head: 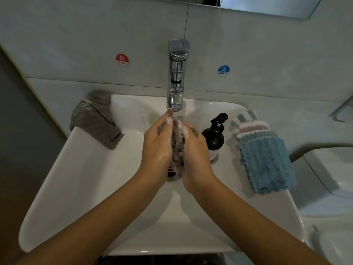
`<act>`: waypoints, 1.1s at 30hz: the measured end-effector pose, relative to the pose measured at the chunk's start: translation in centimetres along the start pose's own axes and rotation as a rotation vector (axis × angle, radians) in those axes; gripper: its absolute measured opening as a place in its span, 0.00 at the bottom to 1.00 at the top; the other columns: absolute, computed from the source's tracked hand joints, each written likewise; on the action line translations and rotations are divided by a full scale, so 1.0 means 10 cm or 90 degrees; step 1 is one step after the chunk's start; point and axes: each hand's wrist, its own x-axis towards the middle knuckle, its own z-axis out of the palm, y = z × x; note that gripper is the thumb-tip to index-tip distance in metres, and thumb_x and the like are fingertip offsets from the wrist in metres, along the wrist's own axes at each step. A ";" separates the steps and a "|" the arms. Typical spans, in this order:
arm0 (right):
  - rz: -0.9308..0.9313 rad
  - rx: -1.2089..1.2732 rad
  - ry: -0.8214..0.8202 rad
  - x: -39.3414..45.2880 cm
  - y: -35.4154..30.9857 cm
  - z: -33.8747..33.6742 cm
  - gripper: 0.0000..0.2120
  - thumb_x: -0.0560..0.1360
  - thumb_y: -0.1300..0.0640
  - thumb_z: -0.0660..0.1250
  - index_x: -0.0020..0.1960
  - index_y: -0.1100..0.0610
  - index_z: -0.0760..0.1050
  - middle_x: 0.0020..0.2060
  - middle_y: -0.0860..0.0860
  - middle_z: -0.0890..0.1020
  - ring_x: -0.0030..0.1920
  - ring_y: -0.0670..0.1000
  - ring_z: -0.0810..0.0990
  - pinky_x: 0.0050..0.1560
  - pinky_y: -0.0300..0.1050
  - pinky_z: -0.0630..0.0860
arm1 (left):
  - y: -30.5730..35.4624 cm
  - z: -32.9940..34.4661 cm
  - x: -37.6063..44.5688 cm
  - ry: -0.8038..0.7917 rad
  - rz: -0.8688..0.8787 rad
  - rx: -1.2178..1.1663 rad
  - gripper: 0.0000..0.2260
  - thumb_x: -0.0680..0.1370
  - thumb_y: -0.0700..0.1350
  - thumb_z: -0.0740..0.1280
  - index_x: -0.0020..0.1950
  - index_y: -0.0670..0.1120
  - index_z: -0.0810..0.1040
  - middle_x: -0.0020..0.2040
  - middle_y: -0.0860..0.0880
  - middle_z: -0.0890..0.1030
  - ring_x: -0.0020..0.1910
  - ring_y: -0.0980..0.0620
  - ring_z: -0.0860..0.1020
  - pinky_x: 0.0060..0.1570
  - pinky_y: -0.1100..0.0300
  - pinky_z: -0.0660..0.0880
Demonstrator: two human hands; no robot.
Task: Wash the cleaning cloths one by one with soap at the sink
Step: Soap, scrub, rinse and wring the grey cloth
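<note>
Two bare forearms reach in from the bottom edge over one white sink (95,188). Left hand (157,148) and right hand (194,152) face palm to palm, both clasping one bunched, sudsy grey cloth (177,148) between them, fingers curled around it; foam on the fingertips. Cloth sits over the basin, just below the spout of one chrome tap (176,81). One more grey cloth (97,119) lies draped over the sink's back-left rim. One dark pump soap bottle (214,138) stands on the right rim, just beside the right hand. Stack of cloths (261,150) lies further right, blue on top; at least four, exact count unclear. Two wall stickers: red HOT sticker (122,60), blue COLD sticker (223,70).
</note>
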 end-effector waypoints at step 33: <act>-0.169 -0.126 0.030 0.10 -0.11 -0.35 0.13 0.74 0.66 0.70 0.50 0.50 0.76 0.51 0.54 0.81 0.47 0.53 0.82 0.32 0.33 0.74 | 0.31 -0.50 0.16 -0.062 0.050 0.264 0.08 0.79 0.47 0.66 0.45 0.46 0.82 0.25 0.53 0.71 0.21 0.60 0.66 0.19 0.67 0.62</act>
